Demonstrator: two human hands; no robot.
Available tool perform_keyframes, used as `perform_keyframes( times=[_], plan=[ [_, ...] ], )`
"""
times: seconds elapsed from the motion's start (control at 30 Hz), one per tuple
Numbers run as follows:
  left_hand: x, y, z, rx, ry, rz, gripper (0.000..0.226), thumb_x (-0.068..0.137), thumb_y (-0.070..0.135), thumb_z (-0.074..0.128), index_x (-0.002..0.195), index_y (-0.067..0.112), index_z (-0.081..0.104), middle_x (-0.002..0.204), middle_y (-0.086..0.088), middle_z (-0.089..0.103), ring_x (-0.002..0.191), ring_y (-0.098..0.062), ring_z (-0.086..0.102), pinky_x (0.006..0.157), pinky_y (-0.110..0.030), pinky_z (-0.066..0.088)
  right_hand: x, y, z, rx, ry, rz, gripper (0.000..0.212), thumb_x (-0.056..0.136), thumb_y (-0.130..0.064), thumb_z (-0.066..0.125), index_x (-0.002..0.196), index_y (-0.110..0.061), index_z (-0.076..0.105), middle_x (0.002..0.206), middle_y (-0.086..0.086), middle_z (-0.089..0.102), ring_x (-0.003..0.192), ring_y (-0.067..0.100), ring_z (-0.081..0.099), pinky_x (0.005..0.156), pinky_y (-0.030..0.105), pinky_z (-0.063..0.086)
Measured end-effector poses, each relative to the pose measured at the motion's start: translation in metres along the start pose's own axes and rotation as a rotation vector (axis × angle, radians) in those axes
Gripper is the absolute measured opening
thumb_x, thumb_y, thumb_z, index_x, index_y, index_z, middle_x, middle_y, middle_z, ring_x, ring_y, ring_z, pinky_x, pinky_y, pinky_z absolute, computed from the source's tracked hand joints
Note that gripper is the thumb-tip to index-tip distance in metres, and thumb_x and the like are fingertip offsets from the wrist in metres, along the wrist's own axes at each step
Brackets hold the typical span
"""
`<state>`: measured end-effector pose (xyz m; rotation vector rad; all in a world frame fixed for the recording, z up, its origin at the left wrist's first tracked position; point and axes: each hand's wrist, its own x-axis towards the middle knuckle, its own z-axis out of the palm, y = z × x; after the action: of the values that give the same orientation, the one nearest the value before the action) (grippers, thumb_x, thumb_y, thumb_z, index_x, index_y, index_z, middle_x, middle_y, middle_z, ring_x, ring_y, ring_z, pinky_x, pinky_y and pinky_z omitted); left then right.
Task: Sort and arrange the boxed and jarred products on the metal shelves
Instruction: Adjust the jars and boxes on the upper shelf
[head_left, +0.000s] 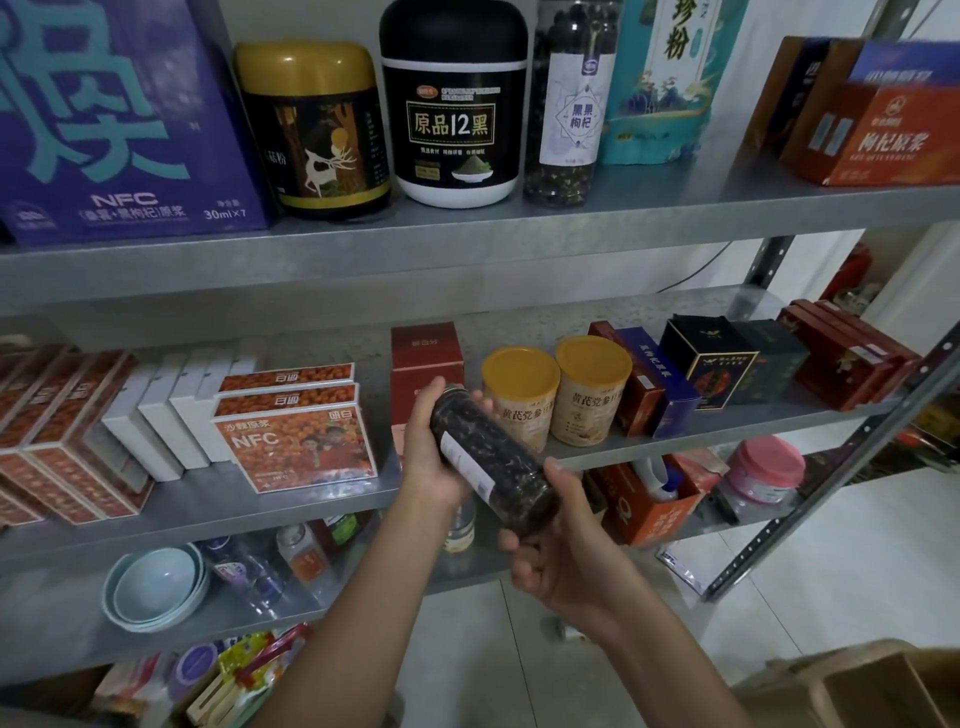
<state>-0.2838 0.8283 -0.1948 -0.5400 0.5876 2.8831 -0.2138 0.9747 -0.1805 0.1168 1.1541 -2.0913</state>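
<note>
A clear jar (488, 457) of dark dried contents is held in the air, tilted, in front of the middle shelf (260, 499). The left hand (428, 447) grips the upper, lid end, with fingers curled round it. The right hand (561, 556) grips the lower, base end. The jar sits just in front of a red box (426, 353) and beside two yellow-lidded canisters (519, 400). On the top shelf (467, 228) a similar jar (571, 104) stands upright, just beside a black-lidded canister (452, 104) and a gold-lidded canister (311, 130).
</note>
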Motion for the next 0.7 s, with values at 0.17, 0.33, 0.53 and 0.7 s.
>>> perform_keyframes(
  times=[0.17,0.33,0.53,0.7],
  plan=[
    [0.002,0.005,0.010,0.058,0.070,-0.076,0.039,0.075,0.041,0.070,0.086,0.005,0.060,0.076,-0.009,0.062,0.065,-0.019,0.062,0.061,-0.027,0.056,-0.003,-0.003,-0.003,-0.344,-0.012,-0.197,0.064,0.075,-0.062,0.053,0.122,-0.018,0.055,0.104,0.013,0.074,0.083,0.032,0.073,0.068,0.031,0.059],
    [0.005,-0.004,0.003,-0.125,0.083,-0.210,0.047,0.080,0.042,0.066,0.104,0.004,0.054,0.082,-0.010,0.060,0.057,-0.027,0.064,0.052,-0.034,0.056,-0.004,-0.001,-0.001,-0.442,0.210,-0.507,0.047,0.080,-0.031,0.064,0.117,-0.006,0.048,0.080,0.014,0.074,0.063,0.028,0.070,0.053,0.026,0.055],
    [0.004,-0.010,0.002,-0.130,0.148,-0.171,0.045,0.084,0.045,0.061,0.098,0.002,0.055,0.073,-0.015,0.062,0.057,-0.028,0.065,0.055,-0.035,0.055,-0.005,0.003,0.000,-0.701,0.325,-0.570,0.022,0.096,-0.019,0.057,0.114,-0.016,0.046,0.079,0.002,0.072,0.069,0.018,0.070,0.061,0.029,0.056],
    [0.005,-0.001,0.011,0.098,0.317,0.025,0.047,0.086,0.045,0.062,0.112,0.006,0.059,0.094,-0.015,0.064,0.080,-0.029,0.061,0.065,-0.038,0.048,-0.014,0.005,-0.014,-1.108,0.390,-0.645,0.065,0.085,-0.015,0.072,0.122,-0.050,0.032,0.100,-0.033,0.054,0.091,-0.017,0.058,0.072,0.005,0.048]
  ],
)
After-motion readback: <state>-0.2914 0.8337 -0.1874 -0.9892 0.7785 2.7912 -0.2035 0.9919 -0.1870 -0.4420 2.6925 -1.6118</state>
